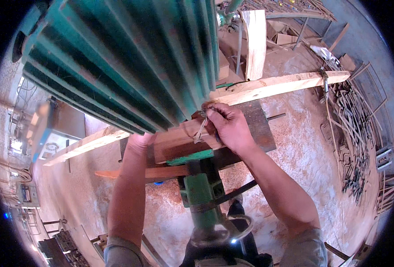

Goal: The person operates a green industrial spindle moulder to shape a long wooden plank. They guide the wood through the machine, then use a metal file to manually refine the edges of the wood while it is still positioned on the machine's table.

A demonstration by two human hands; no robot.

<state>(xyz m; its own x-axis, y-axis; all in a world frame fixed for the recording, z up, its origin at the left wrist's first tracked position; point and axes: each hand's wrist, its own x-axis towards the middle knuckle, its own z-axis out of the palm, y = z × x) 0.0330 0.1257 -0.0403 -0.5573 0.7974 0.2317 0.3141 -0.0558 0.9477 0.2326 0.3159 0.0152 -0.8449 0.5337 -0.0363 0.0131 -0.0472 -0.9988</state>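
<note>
A large green ribbed machine housing [130, 58] fills the upper left and hides much of the work below it. My right hand [227, 124] is closed, fingers curled in at the housing's lower right edge. Pale frayed strands [200, 132] hang beside its fingertips; what the fingers grip is hidden. Just below the housing's lower edge, only the wrist and a bit of my left hand [143, 138] show, its fingers out of sight. Between my hands lies a reddish wooden block [174, 147] on a dark metal machine table [261, 129]. A green bar [190, 157] runs along the block's near side.
A long pale timber [281, 86] crosses behind the table, with an upright board [254, 44] beyond. A green column [201, 200] and round ring handle [246, 227] stand close to me. Rods and clamps [357, 138] pile at right; sawdust covers the floor [299, 147].
</note>
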